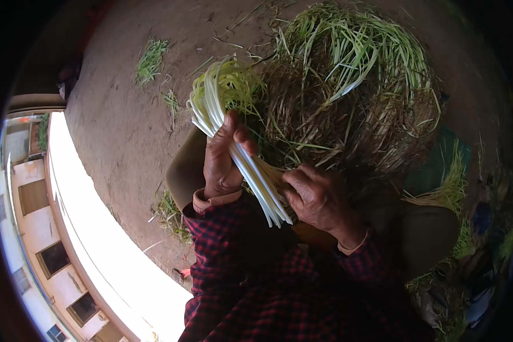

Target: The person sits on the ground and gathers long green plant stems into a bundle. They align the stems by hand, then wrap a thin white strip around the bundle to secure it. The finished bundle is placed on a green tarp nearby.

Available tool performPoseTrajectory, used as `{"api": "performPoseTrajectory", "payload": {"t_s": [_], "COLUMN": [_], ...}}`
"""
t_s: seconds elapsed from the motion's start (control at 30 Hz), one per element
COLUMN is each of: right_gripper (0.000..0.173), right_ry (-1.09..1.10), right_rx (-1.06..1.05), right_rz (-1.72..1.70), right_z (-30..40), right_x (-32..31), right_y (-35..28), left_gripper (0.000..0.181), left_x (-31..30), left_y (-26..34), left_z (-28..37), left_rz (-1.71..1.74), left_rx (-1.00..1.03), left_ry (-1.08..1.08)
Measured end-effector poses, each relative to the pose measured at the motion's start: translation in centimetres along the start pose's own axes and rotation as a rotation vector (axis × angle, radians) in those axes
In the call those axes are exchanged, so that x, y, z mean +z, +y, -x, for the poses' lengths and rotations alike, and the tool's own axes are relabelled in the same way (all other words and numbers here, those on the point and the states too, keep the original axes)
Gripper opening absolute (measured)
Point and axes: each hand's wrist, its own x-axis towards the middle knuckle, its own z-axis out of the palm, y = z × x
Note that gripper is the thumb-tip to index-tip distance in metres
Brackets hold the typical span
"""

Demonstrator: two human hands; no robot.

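Note:
My left hand [224,156] is wrapped around a bundle of long leafy greens with white stems [256,175]. Thumb and fingers close about the middle of the bundle, which is tilted. Its yellow-green leaves [231,85] curl over above the hand. The bare white stem ends [278,216] point down toward my lap. Beside the lower stems, the bent fingers of my right hand [318,199] pinch thin, pale yellowish strands [271,170] along the bundle's side. The right fingertips are partly hidden.
Before me lies a large heap of green leaves [393,55] with brown, dry roots [308,111]. Loose yellowish greens [446,188] rest beyond my right knee [429,239]. Leaf scraps [151,62] dot the earthen floor [115,128]. A bright doorway [98,213] opens at left.

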Motion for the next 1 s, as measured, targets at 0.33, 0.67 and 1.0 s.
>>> {"api": "performPoseTrajectory", "payload": {"t_s": [0.33,0.67,1.0], "right_gripper": [0.011,0.007,0.01], "right_ry": [-0.022,-0.054,-0.104], "right_rx": [0.005,0.192,0.688], "right_rz": [0.122,-0.266,-1.212], "right_z": [0.7,1.1,3.1], "right_x": [1.2,1.1,0.0], "right_y": [0.6,1.8,3.7], "left_gripper": [0.016,0.014,0.012], "left_x": [-0.5,-0.3,-0.7], "left_y": [-0.8,-1.6,-2.0], "left_z": [0.2,0.2,0.4], "left_rz": [-0.073,-0.115,-0.165], "left_rx": [0.01,-0.05,-0.08], "left_ry": [0.024,0.021,0.024]}}
